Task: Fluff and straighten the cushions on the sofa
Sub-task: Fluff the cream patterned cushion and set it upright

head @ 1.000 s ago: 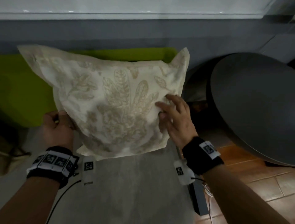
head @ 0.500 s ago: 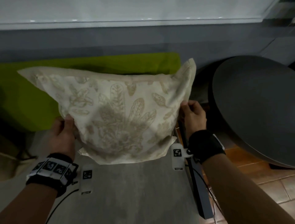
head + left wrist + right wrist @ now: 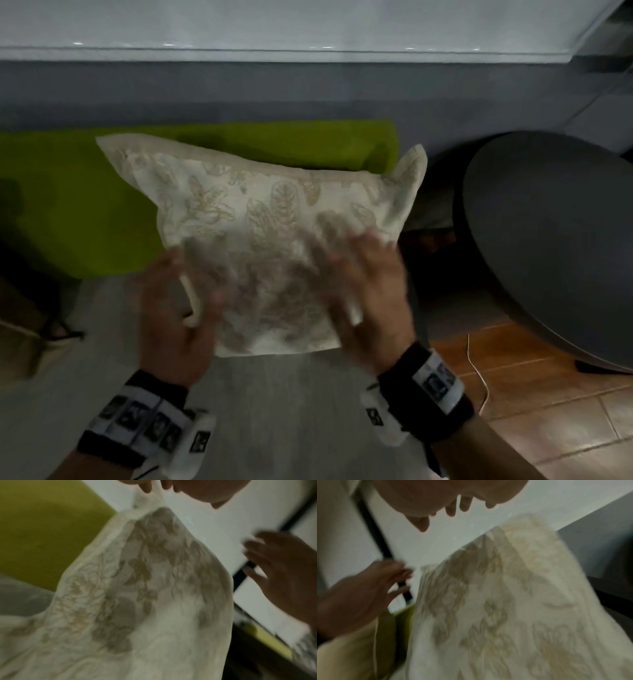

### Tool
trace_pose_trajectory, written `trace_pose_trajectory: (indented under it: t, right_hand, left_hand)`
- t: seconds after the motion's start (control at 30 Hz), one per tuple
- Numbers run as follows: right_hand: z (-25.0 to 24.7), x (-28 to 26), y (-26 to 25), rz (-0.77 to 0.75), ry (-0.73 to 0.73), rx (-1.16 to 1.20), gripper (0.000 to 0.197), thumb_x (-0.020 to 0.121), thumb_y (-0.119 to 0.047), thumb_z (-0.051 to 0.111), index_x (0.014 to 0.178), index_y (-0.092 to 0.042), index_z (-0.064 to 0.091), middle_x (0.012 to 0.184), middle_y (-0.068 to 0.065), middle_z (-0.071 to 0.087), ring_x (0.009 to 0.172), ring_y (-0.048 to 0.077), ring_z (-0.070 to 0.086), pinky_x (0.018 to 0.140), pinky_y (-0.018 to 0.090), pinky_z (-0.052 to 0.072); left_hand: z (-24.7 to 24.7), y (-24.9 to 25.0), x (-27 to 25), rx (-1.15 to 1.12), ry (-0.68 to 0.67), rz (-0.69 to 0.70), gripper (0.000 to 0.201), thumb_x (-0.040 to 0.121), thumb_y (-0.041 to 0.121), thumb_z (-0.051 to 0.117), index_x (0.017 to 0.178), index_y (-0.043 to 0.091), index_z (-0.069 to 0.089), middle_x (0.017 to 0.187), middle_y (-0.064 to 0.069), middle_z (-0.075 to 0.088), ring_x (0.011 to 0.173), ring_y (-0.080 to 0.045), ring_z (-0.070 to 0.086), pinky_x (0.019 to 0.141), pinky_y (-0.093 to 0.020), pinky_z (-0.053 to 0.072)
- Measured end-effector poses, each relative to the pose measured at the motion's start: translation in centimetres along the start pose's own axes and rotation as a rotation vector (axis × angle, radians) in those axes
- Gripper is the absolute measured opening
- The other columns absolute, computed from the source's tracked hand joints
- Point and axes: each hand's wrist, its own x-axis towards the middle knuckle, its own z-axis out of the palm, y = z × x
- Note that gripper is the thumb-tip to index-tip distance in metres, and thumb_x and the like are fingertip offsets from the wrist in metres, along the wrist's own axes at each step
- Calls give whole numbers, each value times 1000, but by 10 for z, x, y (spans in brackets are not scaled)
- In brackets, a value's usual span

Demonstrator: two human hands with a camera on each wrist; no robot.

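A cream cushion (image 3: 274, 219) with a tan leaf pattern stands on the grey sofa seat (image 3: 274, 418), against a lime-green cushion (image 3: 85, 205). My left hand (image 3: 181, 294) is at its lower left edge, fingers spread and blurred by motion. My right hand (image 3: 363, 274) lies with straight, spread fingers on its lower right face. In the left wrist view the cushion (image 3: 137, 601) fills the middle and the right hand (image 3: 283, 568) is flat beside it. The right wrist view shows the cushion (image 3: 505, 615) and the left hand (image 3: 368, 588), fingers splayed.
A dark round table (image 3: 555, 240) stands close on the right over a brown tiled floor (image 3: 548, 404), where a thin white cable (image 3: 479, 373) lies. The grey sofa back (image 3: 239, 92) runs behind the cushions. Dark clutter (image 3: 54, 329) sits low at the left.
Both hands have let go of the cushion's side edges and come flat against its lower part with spread fingers. The cushion has dropped lower and narrowed at its base.
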Motion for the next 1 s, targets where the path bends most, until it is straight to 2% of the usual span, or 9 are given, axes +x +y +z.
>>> trace_pose_trajectory:
  t: [0.13, 0.3, 0.37, 0.47, 0.6, 0.67, 0.77, 0.9, 1.0]
  right_hand:
    - [34, 16, 22, 95, -480, -258, 62, 103, -61, 36, 161, -46, 19, 172, -13, -3, 159, 20, -6, 120, 71, 5]
    - [20, 45, 68, 491, -426, -226, 71, 96, -81, 27, 155, -61, -6, 161, -28, -28, 155, 11, -25, 117, 54, -24]
    - [9, 37, 76, 703, -276, -4, 69, 97, -77, 28, 158, -56, 4, 169, -22, -14, 157, 6, -15, 123, 49, -18]
    - [4, -2, 94, 1158, 111, 650, 59, 100, -53, 49, 155, -55, 27, 166, -11, 33, 152, 18, 33, 123, 46, 32]
    - [28, -45, 109, 1303, -115, 669, 71, 84, -5, 61, 141, -48, 55, 137, -6, 66, 131, 30, 60, 104, 53, 54]
    - [31, -41, 103, 1281, -193, 678, 78, 92, 10, 49, 151, -40, 45, 139, -3, 62, 129, 28, 59, 104, 54, 53]
    - [30, -32, 101, 1283, -168, 720, 72, 100, 3, 45, 154, -44, 38, 138, -3, 62, 121, 27, 62, 99, 54, 56]
    - [24, -25, 114, 1287, -92, 464, 18, 99, -23, 60, 116, -27, 63, 108, 7, 73, 89, 25, 72, 77, 44, 63]
    - [12, -25, 133, 1235, -8, 230, 8, 95, -37, 65, 94, -31, 61, 99, 2, 72, 93, 28, 72, 85, 50, 62]
  left_hand:
    - [26, -13, 8, 433, -509, 154, 62, 100, 60, 25, 156, 32, 28, 169, 2, 11, 156, -23, 6, 123, -55, 12]
    - [38, -25, 35, 422, -493, 52, 63, 102, 56, 25, 160, 38, 9, 167, 14, -11, 155, -13, -11, 125, -42, -1]
    - [30, -41, 32, 216, -264, -123, 59, 101, 42, 37, 157, 30, 24, 169, 2, 10, 156, -20, 8, 126, -40, 13]
    - [13, -71, 23, -32, -22, -679, 65, 91, 32, 41, 155, 22, 32, 158, -10, 38, 145, -32, 39, 118, -50, 34]
    - [13, -75, 0, 49, -492, -752, 57, 96, -4, 46, 149, 15, 43, 139, 0, 50, 126, -21, 47, 112, -43, 35]
    - [13, -85, -5, 67, -500, -781, 54, 91, -2, 51, 137, 26, 53, 129, 2, 57, 119, -22, 53, 108, -46, 43]
    - [16, -96, -5, 112, -448, -828, 29, 86, 17, 55, 111, 29, 61, 122, -12, 66, 112, -36, 63, 97, -54, 53]
    - [13, -90, -2, 124, -349, -804, 12, 95, 22, 58, 107, 20, 60, 109, -6, 66, 101, -29, 63, 92, -48, 53]
    - [2, -137, -18, 29, -259, -964, 25, 76, 48, 64, 87, 27, 58, 93, -15, 72, 85, -37, 72, 79, -59, 59]
